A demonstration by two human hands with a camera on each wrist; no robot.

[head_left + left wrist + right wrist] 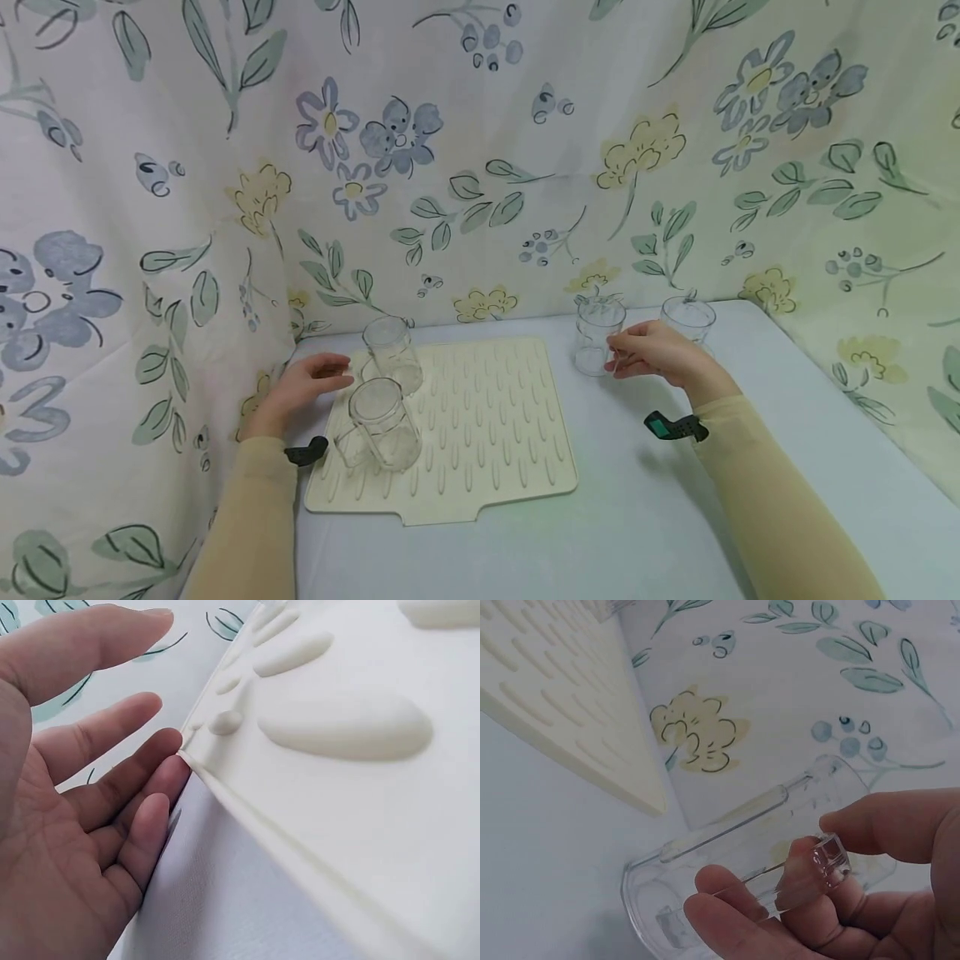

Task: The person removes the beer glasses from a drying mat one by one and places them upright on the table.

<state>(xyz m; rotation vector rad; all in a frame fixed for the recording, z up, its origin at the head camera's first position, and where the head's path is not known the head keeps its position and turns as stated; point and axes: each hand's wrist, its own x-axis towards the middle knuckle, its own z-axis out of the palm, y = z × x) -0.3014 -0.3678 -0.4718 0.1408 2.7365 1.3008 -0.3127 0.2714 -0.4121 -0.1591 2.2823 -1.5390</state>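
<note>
In the head view two clear glass mugs, one (386, 423) nearer and one (394, 354) behind it, stand on the left part of a cream ridged mat (495, 417). My left hand (303, 387) is at the mat's left edge beside the rear mug, fingers relaxed and holding nothing; the left wrist view shows the hand (97, 772) by the mat's corner (300, 780). Right of the mat, my right hand (660, 354) grips a third clear mug (597, 333) by its handle. The right wrist view shows thumb and fingers (832, 892) around the handle of that mug (727, 825).
Another clear glass (688, 315) stands behind my right hand near the back of the white table (637, 517). A floral curtain (480, 167) hangs behind the table and along both sides. Each wrist wears a dark strap.
</note>
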